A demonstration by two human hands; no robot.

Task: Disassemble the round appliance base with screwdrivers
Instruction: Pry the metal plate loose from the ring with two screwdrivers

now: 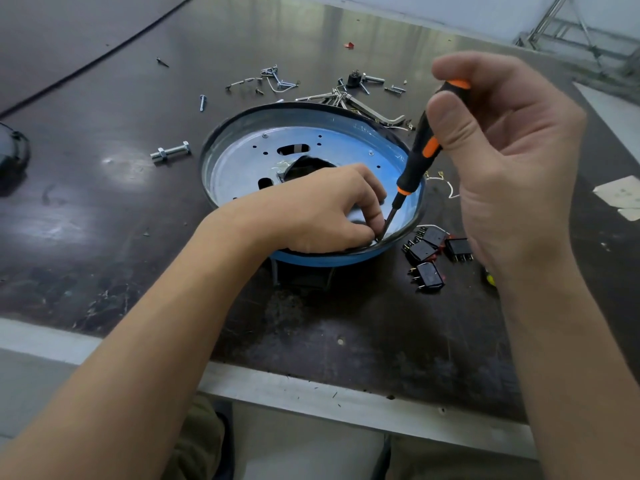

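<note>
The round appliance base (242, 147), a blue-rimmed dish with a perforated metal plate inside, lies open side up in the middle of the dark table. My right hand (505, 161) grips the black and orange screwdriver (420, 150) by its handle, the shaft slanting down to the base's near right inner rim. My left hand (322, 209) reaches into the base, its curled fingertips pinching at the screwdriver's tip; what they hold is hidden.
Several black rocker switches (433, 252) lie right of the base. Loose screws, hex keys (367, 105) and a bolt with nuts (170, 152) are scattered behind and left. A dark part (10, 154) sits at the left edge. Paper scraps (620, 195) lie at far right.
</note>
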